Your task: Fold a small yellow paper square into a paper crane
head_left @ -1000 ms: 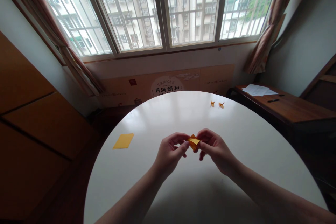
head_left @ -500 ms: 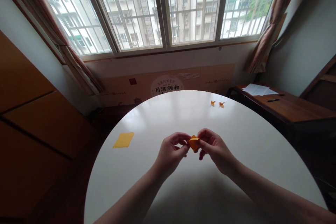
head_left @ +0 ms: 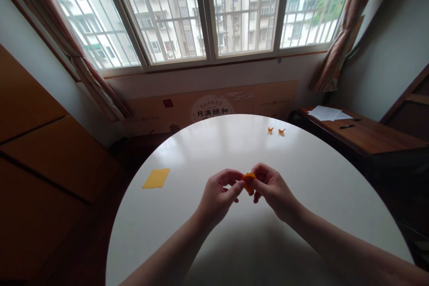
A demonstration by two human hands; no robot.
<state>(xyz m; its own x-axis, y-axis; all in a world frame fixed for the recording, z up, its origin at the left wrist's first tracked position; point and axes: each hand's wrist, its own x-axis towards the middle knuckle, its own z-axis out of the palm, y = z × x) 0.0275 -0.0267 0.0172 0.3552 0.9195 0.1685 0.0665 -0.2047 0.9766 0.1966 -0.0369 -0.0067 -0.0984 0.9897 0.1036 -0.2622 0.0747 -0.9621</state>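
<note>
Head view: left hand (head_left: 217, 194) and right hand (head_left: 275, 190) pinch the orange paper (head_left: 248, 187) from either side above the desk (head_left: 187, 156), fingers (head_left: 233, 173) nearly closed, probably to steady its small folds; yellow sheets (head_left: 156, 178) and cranes (head_left: 281, 132) sit apart, likely to spare them knocks.

A small piece of folded orange-yellow paper (head_left: 249, 189) is pinched between the fingertips of the left hand (head_left: 216, 193) and right hand (head_left: 274, 188), over the white worktop (head_left: 201, 152), its brighter upper edge showing, its middle partly covered by the thumbs.
</note>
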